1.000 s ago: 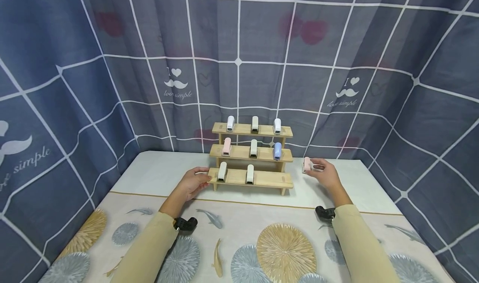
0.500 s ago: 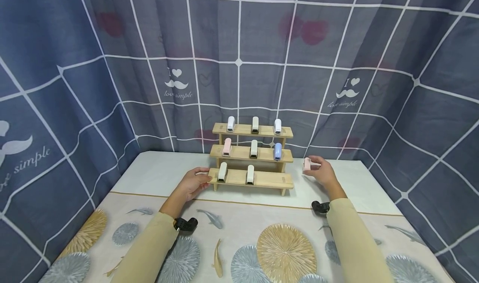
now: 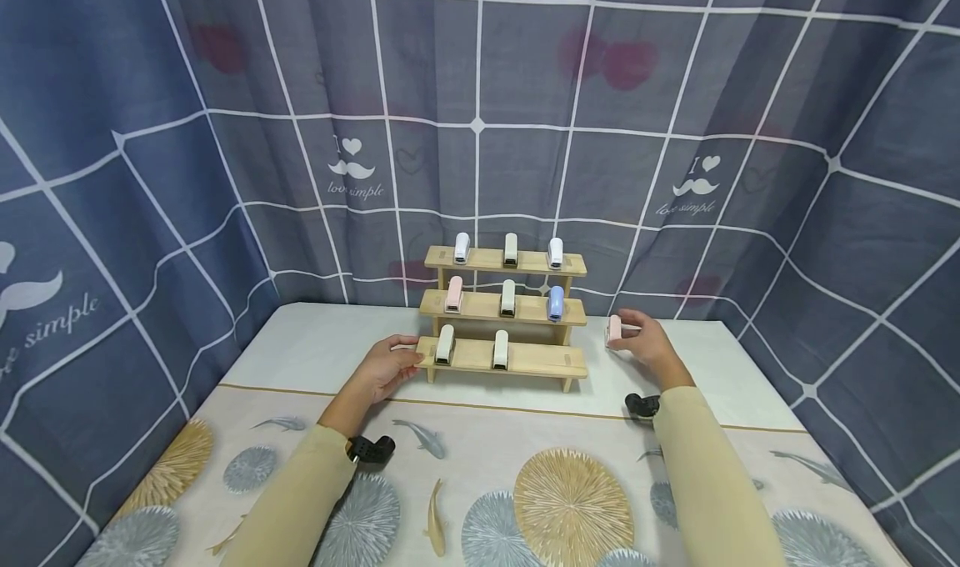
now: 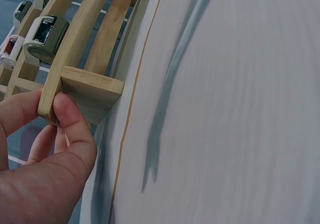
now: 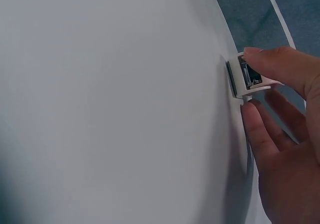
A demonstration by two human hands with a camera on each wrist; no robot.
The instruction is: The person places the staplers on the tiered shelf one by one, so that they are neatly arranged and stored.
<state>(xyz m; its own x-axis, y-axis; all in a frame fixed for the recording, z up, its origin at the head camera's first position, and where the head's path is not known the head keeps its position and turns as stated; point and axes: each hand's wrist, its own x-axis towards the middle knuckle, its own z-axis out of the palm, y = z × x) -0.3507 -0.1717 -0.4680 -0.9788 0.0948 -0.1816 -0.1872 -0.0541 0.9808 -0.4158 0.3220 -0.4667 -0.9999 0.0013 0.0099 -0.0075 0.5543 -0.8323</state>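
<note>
My right hand (image 3: 649, 348) pinches a small pink stapler (image 3: 614, 331) on the white table to the right of the stand. In the right wrist view the thumb lies over the stapler (image 5: 239, 77), and a metal part shows in its dark opening. With thumb and fingers, my left hand (image 3: 386, 370) grips the left end of the lowest board of a three-step wooden display stand (image 3: 538, 357). Seen from the left wrist, the thumb presses the near side of that board (image 4: 75, 49). Two white staplers, one left (image 3: 445, 344) and one central (image 3: 501, 349), stand on this step.
The middle step carries a pink (image 3: 453, 294), a pale green (image 3: 508, 298) and a blue stapler (image 3: 556, 303). Three light-coloured staplers line the top step (image 3: 532, 260). A grid-patterned curtain (image 3: 420, 167) hangs close behind. A printed cloth (image 3: 405, 509) covers the table's front.
My right wrist and forearm have swung slightly left and forward, while the pink stapler stays in nearly the same spot. The left hand keeps its hold on the stand.
</note>
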